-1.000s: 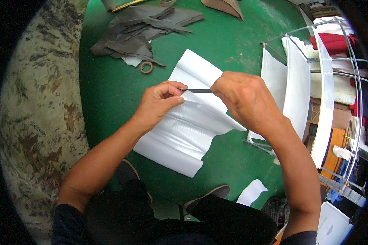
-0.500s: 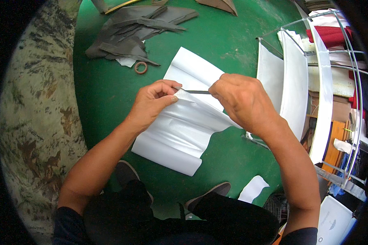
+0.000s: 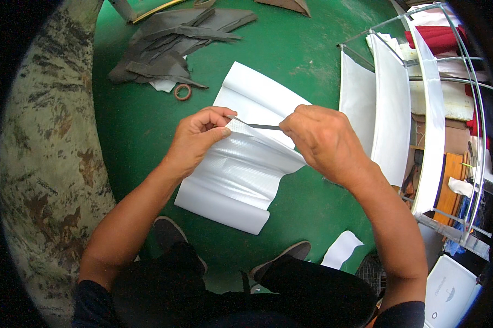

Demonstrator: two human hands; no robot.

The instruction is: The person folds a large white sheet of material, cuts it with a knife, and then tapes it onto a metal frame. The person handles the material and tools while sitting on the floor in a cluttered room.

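Between my hands hangs a glossy white sheet (image 3: 241, 164), its lower end curled into a roll above my shoes. My left hand (image 3: 194, 139) is closed, thumb and forefinger pinching the sheet's upper left corner together with one end of a thin dark strip (image 3: 265, 127). The strip runs nearly level along the sheet's upper edge to my right hand (image 3: 328, 136), whose curled fingers grip its other end. Whether that strip is a tool or loose material, I cannot make out. Behind it, more white sheeting (image 3: 257, 93) lies on the floor.
Dark grey fabric pieces (image 3: 170, 46) are heaped on the green floor (image 3: 290, 44), near a brown tape roll (image 3: 182, 92). At right stands a metal rack (image 3: 372, 35) with white panels. A white scrap (image 3: 342, 249) lies by my right shoe (image 3: 285, 257). A stained surface (image 3: 49, 164) borders the left.
The view has shifted slightly, so the floor things and rack sit a little further left. Both hands keep their hold on the dark strip, my right hand slightly lower in the picture.
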